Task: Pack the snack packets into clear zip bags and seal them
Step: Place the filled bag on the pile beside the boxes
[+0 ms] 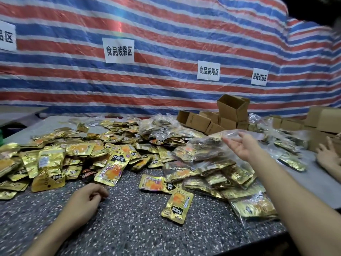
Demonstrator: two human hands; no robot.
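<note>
Left hand [88, 196] rests empty, loosely curled, on the table [129, 222] by snack packets [55, 156]; right hand [241, 145] meets a clear zip bag [212, 143] far right, grip unclear; probably fetching it.

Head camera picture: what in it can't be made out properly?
All in the head view:
Sign at far left: cut off by the frame edge.
Right hand at the clear bag: blurred, so grip unclear.
Second person's hand: arm cut off at the right edge.
Boxes: insides hidden by their walls.
</note>
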